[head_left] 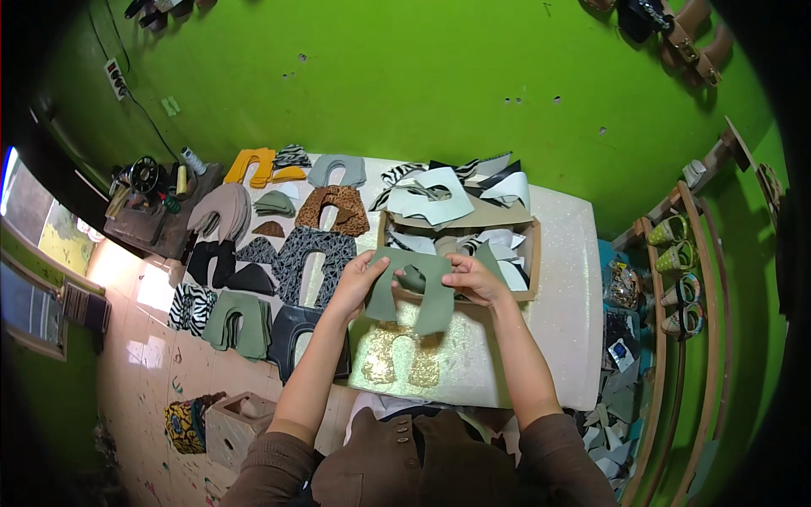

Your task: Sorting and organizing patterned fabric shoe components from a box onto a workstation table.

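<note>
A sage-green U-shaped cut piece (437, 306) of leather-like sheet hangs above the table, its two legs pointing down toward me. My left hand (361, 280) pinches its upper left edge, and my right hand (475, 280) grips it at the right. A dark green curled bit (411, 279) shows in the gap between the legs; whether it is part of the piece I cannot tell. Below, a gold glittery U-shaped piece (397, 359) lies on the pale table (566, 279). Behind my hands stands a cardboard box (532, 253) filled with offcuts, with a white cut piece (432, 196) on top.
On the left lie stacks of U-shaped pieces: green (238, 325), black (291, 334), grey-patterned (312, 262), leopard-print (334, 209) and mustard (249, 166). A sewing machine (145, 179) stands far left. At right, a wooden rack (667, 338) holds sandals (676, 245) beside heaped scraps (617, 397).
</note>
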Demonstrator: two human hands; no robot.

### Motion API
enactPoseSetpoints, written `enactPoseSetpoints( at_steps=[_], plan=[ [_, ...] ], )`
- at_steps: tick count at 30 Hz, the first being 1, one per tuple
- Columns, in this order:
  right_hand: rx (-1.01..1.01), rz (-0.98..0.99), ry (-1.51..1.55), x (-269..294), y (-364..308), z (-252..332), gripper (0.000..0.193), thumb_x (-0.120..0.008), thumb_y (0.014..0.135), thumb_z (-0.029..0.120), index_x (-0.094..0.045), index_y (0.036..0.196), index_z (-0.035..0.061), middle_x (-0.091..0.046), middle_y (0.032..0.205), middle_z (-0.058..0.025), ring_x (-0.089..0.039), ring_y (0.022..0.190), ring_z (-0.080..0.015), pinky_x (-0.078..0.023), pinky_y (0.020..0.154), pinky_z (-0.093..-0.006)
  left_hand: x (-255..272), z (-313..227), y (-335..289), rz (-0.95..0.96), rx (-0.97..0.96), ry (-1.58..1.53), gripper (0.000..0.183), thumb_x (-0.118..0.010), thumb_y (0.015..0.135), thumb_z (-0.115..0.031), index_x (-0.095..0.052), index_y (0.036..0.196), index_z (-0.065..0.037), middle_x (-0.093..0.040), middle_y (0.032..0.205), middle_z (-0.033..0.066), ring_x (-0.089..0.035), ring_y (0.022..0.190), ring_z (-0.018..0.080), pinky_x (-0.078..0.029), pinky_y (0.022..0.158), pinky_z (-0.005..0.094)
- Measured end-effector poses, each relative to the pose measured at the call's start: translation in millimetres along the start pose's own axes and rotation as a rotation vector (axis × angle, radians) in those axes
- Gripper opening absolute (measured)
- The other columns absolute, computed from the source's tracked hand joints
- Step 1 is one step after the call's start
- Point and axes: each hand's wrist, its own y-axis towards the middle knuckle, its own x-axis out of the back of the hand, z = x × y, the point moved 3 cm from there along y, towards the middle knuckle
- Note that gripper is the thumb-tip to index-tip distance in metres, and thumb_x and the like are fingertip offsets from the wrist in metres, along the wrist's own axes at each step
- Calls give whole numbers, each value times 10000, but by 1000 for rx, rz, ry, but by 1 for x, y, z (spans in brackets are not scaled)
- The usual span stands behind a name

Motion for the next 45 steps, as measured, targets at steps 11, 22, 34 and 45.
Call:
enactPoseSetpoints(
  at_steps=[11,22,34,45],
  plan=[
    [-74,-154,565,-73,36,-59,361,-407,900,98,-380,1233,-38,-508,1200,-165,-515,1092,-262,-460,884,-350,77,21,-33,-7,215,-397,282,-387,928,-134,-455,1156,18,-582,1043,153,-601,881,175,-510,769,285],
    [-159,-91,971,-177,115,-175,401,-390,880,144,-390,1234,-46,-494,1200,-202,-478,1134,-267,-393,954,-388,240,8,-105,-28,342,-563,309,-360,922,-87,-409,1212,7,-552,1117,148,-582,968,218,-494,815,320],
    [-172,-293,717,-264,206,-245,409,-424,849,85,-398,1255,40,-543,1132,-107,-542,1031,-199,-435,898,-329,366,-15,-152,-137,256,-259,320,-349,921,-65,-390,1226,21,-536,1118,106,-561,979,167,-472,833,280],
    [241,-679,-220,-274,205,-239,416,-424,837,24,-435,1253,27,-507,1209,-119,-482,1117,-180,-363,949,-296,371,-8,-142,-275,-133,394,362,-398,891,-46,-382,1243,36,-511,1168,153,-495,1096,184,-404,915,273]
  ],
)
